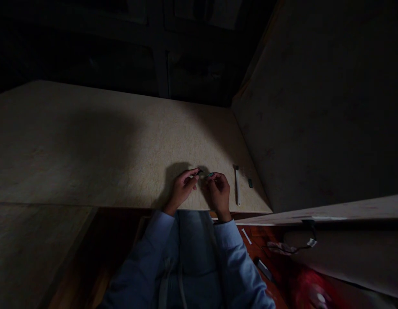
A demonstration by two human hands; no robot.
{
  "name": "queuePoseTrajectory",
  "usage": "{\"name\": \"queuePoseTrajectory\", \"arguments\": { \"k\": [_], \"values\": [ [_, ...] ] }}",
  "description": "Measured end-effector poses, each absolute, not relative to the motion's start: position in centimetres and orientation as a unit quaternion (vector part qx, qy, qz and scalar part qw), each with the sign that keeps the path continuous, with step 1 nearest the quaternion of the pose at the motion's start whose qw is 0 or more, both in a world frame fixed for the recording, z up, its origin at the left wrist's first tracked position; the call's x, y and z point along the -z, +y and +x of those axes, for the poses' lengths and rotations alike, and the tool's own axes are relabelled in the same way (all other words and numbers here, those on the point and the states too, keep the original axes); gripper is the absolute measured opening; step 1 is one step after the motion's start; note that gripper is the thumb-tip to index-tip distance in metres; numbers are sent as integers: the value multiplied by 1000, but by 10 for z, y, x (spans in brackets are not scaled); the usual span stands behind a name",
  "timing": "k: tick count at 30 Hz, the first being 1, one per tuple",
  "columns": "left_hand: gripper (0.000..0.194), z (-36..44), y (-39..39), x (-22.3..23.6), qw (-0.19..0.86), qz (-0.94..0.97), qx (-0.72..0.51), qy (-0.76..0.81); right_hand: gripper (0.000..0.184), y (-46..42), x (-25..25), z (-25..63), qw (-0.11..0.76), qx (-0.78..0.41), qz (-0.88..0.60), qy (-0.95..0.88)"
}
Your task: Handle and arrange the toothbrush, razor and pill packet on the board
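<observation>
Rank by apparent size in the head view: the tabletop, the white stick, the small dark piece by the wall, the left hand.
1. Tabletop
2. Left hand
3. White stick, long but thin
4. Small dark piece

All lie at about the same distance from the camera, so the order looks safe.

From the two hands, the pale tabletop lies bare from nine round to twelve o'clock, wide room for passing. At three o'clock a white pen-like tool lies near the right hand, a small dark piece beyond it, then an upright panel closes that side
</observation>
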State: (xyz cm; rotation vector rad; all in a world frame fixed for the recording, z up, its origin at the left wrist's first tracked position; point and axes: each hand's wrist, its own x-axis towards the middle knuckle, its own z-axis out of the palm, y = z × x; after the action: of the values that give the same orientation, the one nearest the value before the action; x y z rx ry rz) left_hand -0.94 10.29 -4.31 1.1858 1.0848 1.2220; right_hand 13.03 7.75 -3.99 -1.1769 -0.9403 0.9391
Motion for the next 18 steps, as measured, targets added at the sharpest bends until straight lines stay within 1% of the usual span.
{"name": "queuePoseTrajectory", "arguments": {
  "k": [5,9,13,18],
  "values": [
    [42,-8,103,44,517,503,-518,460,37,76,42,133,634,-421,-500,-414],
    [42,-8,102,42,524,504,-510,459,39,75,43,134,622,-441,-492,-421],
    [43,-8,102,41,532,501,-503,462,43,74,46,137,610,-435,-496,-440],
    [41,-6,103,41,517,494,-527,460,41,75,51,139,597,-419,-498,-470]
  ]
}}
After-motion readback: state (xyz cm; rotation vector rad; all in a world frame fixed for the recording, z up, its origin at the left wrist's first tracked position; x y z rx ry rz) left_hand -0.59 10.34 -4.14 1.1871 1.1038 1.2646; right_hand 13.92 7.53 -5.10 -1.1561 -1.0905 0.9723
